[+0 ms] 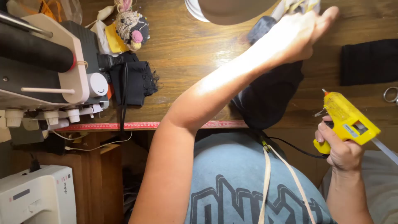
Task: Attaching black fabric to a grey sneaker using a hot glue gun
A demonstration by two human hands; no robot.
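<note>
- Two hands in use: left hand (300, 35), upper right of frame, grips a dark fabric piece (269, 97) that hangs toward centre.
- Right hand (342, 147), lower right, is clasped around a yellow glue gun (348, 120), nozzle up (not touching the fabric).
- Progress: gluing looks unfinished; no glue bead is visible on the fabric.
- A sewing machine (45, 70) sits at upper left on the wooden table (190, 62).

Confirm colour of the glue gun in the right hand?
Yellow glue gun with an orange nozzle tip, in the right hand; head view.
</note>
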